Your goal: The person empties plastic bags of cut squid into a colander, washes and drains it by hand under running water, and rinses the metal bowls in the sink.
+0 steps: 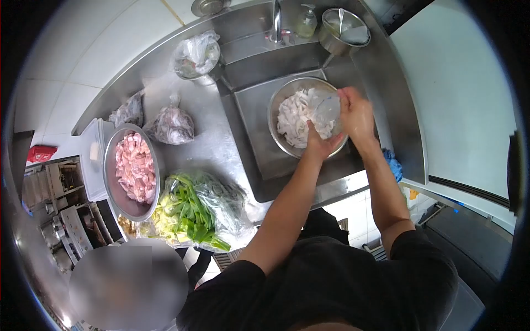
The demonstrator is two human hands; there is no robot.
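Observation:
A metal bowl (274,131) of white, soft-looking strips (293,114) sits in the sink. My right hand (358,115) is closed on the rim side of a clear plastic container (327,105), which is tilted over the bowl; whether it is a stiff tub or a bag is hard to tell. Low over the bowl's near side is my left hand (323,143), palm up, with thumb and fingers apart beside the white strips. It is close below the clear plastic, and I cannot tell whether they touch.
Left of the sink (259,165) stand a bowl of raw pink meat (135,168), green leafy vegetables (190,212), a tied plastic bag (171,126) and a bag-covered bowl (197,55). Behind are the faucet (276,22), a soap bottle (306,22) and a metal pot (334,41). Another person (130,287) is at lower left.

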